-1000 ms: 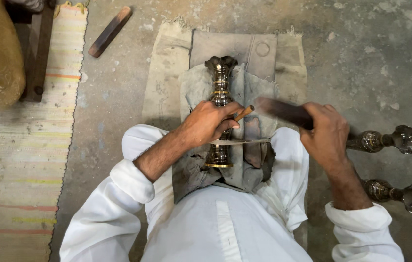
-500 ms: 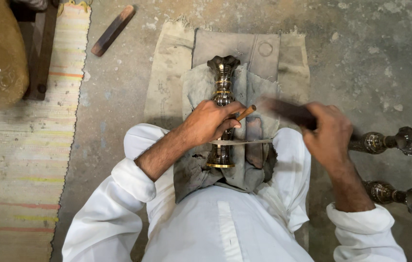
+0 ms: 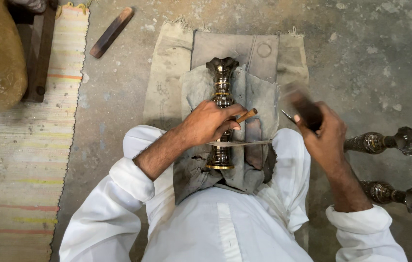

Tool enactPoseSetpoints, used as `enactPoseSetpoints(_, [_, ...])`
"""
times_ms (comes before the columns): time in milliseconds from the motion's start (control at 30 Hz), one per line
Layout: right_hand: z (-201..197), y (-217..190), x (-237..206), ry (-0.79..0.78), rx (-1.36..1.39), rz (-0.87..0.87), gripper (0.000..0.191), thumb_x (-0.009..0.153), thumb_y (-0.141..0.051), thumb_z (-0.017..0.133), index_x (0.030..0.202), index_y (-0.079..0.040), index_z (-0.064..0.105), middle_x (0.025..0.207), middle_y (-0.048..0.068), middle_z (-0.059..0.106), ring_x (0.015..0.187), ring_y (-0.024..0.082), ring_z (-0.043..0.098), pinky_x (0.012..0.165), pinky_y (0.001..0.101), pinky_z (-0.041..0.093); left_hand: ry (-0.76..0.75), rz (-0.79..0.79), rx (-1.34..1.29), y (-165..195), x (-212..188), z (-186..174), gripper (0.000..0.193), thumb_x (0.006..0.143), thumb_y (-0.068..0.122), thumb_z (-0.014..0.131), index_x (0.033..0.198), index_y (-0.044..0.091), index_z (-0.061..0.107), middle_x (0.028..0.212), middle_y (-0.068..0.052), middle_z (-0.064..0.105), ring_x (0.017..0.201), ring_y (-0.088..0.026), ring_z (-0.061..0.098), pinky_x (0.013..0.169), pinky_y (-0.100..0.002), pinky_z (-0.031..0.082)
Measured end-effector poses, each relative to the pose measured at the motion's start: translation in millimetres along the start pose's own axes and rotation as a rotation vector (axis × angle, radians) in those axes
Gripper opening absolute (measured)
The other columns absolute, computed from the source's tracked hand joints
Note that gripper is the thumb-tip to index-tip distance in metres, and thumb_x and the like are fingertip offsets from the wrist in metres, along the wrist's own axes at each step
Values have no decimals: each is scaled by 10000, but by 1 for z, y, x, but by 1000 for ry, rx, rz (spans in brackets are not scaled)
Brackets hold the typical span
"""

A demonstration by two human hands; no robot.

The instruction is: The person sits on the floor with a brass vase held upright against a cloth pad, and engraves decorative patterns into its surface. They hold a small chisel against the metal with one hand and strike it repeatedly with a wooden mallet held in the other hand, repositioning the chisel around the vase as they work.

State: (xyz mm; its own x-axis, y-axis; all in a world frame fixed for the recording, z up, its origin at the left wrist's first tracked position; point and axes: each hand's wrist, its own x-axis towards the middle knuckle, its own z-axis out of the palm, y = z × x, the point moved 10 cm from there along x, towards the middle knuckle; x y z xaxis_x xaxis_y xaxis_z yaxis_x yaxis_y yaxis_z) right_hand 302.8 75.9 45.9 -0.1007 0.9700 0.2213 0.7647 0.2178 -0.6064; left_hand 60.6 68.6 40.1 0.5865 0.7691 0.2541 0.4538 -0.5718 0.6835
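Brass vase (image 3: pixel 221 104) lying lengthwise on grey cloth (image 3: pixel 259 97) across the seated person's lap | left hand (image 3: pixel 209 123) closed over its middle, pinching a thin wooden-handled tool (image 3: pixel 245 116) | right hand (image 3: pixel 324 133) gripping a dark mallet (image 3: pixel 302 103), now raised and blurred, higher than a moment ago: mid-swing | two matching vases (image 3: pixel 385 141) on floor beside.

The left hand (image 3: pixel 209 123) lies palm down, fingers curled shut, its bare forearm running back and down to a white sleeve pushed up near the elbow. The right hand (image 3: pixel 323 135) is raised off to the side, well apart from the left, fist closed and blurred, wrist bent, forearm bare down to a rolled white cuff.
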Motion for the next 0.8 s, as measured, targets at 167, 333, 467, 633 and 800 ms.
enactPoseSetpoints(167, [-2, -8, -6, 18, -38, -37, 244, 864, -74, 793, 1072, -36, 670, 942, 134, 718, 844, 326, 693, 735, 426, 527, -67, -48, 37, -6, 0, 5, 327, 961, 309, 688, 1208, 99, 640, 701, -87, 730, 631, -298, 721, 627, -454, 550])
enactPoseSetpoints(333, [-4, -14, -11, 38, -182, -169, 257, 837, -22, 774, 1085, -22, 709, 927, 185, 694, 859, 366, 676, 769, 454, 521, -73, -45, 32, -5, 1, 4, 321, 956, 307, 690, 1196, 99, 646, 688, -82, 726, 631, -295, 722, 632, -458, 546])
enactPoseSetpoints(467, [-3, 21, -12, 82, 216, 45, 230, 890, -94, 784, 1074, -63, 649, 946, 135, 675, 856, 321, 662, 793, 418, 542, -77, -26, 18, -4, 3, 5, 307, 963, 305, 688, 1189, 100, 652, 687, -79, 724, 634, -288, 725, 635, -454, 546])
enactPoseSetpoints(633, [3, 16, -14, 40, -47, -78, 185, 864, -59, 769, 1026, -46, 680, 935, 116, 711, 857, 285, 662, 769, 423, 512, -48, 35, -8, 0, 3, 1, 324, 942, 300, 702, 1192, 99, 659, 735, -73, 740, 645, -289, 722, 622, -439, 548])
enactPoseSetpoints(800, [2, -11, -23, 47, -356, -290, 232, 811, -33, 740, 1039, -39, 693, 996, 120, 730, 916, 302, 671, 797, 428, 518, -91, -10, -42, -5, 2, 6, 307, 957, 290, 694, 1203, 108, 662, 780, -67, 758, 631, -283, 719, 611, -437, 542])
